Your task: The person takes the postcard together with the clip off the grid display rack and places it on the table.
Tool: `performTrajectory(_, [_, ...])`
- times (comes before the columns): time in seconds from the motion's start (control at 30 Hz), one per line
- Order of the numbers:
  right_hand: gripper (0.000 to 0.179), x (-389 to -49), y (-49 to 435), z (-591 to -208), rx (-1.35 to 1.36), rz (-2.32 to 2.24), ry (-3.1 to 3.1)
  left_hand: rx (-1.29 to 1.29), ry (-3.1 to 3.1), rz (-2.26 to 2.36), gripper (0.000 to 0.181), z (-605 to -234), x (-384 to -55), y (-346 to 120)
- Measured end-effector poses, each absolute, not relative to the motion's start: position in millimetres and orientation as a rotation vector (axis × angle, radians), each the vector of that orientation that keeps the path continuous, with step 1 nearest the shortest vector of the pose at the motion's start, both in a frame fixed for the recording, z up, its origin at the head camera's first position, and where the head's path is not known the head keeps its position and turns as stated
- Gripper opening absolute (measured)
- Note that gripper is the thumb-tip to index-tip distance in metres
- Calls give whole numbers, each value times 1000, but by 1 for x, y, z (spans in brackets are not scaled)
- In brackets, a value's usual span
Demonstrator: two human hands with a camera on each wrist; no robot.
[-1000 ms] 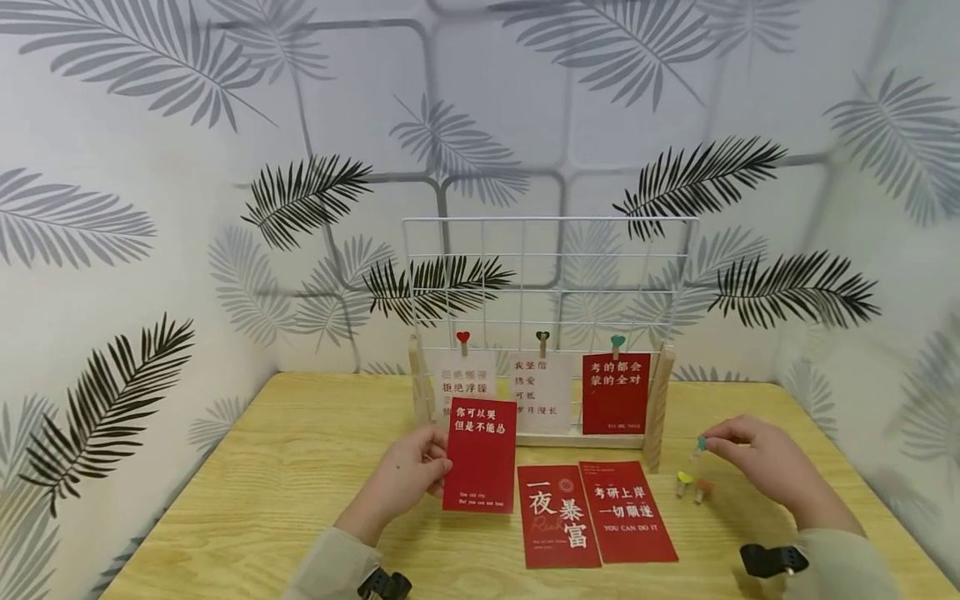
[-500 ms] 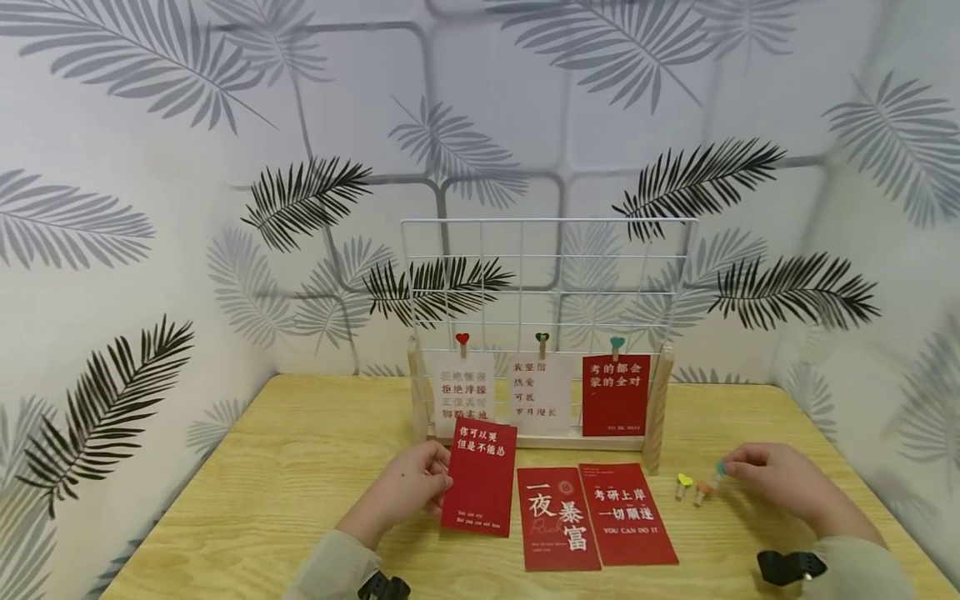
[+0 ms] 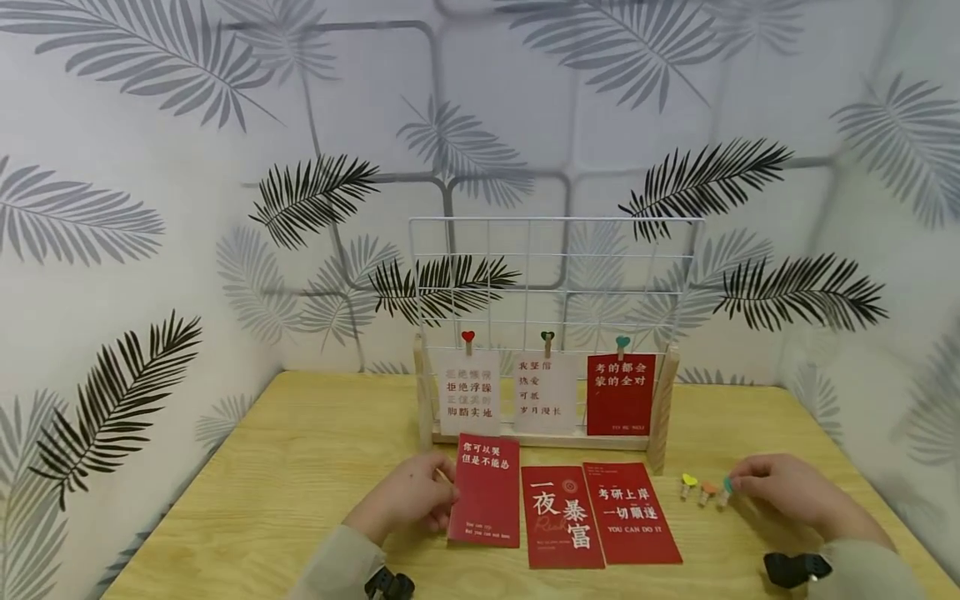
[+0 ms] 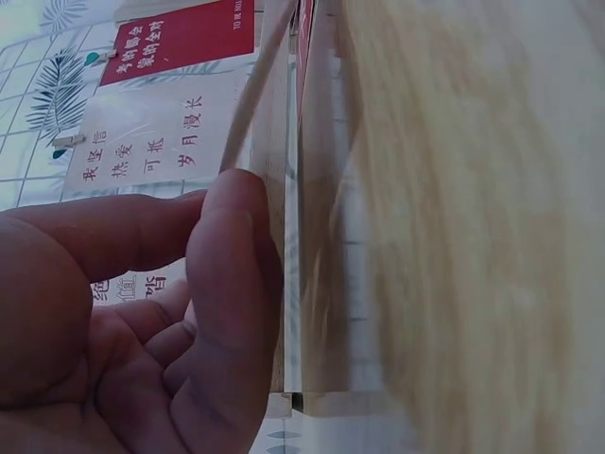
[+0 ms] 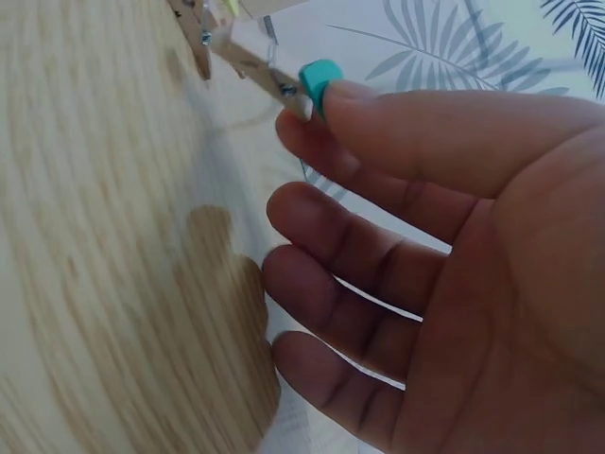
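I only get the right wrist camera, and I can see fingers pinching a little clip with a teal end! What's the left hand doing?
Observer: The left hand is holding a red card by its left edge.
Operator: Ooh! Is anything hanging up?
Observer: Yes, three cards hang on a white wire grid.
Operator: And what's just to the right of the card in the left hand?
Observer: Two more red cards, lying side by side on the table.

Head view forward-down over table, wrist close-ups
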State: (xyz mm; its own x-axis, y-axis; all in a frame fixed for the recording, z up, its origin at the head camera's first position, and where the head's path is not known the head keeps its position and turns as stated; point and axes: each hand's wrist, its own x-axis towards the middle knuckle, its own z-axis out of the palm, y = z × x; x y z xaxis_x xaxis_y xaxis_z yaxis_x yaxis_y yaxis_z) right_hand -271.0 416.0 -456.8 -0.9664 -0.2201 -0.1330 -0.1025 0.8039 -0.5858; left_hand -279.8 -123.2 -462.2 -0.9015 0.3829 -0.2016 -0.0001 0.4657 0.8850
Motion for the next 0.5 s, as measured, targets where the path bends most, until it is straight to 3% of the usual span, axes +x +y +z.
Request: performTrajectory(0.5, [22, -274, 411, -458, -249, -820, 2771, 266, 2299, 1441, 15, -464, -281, -120])
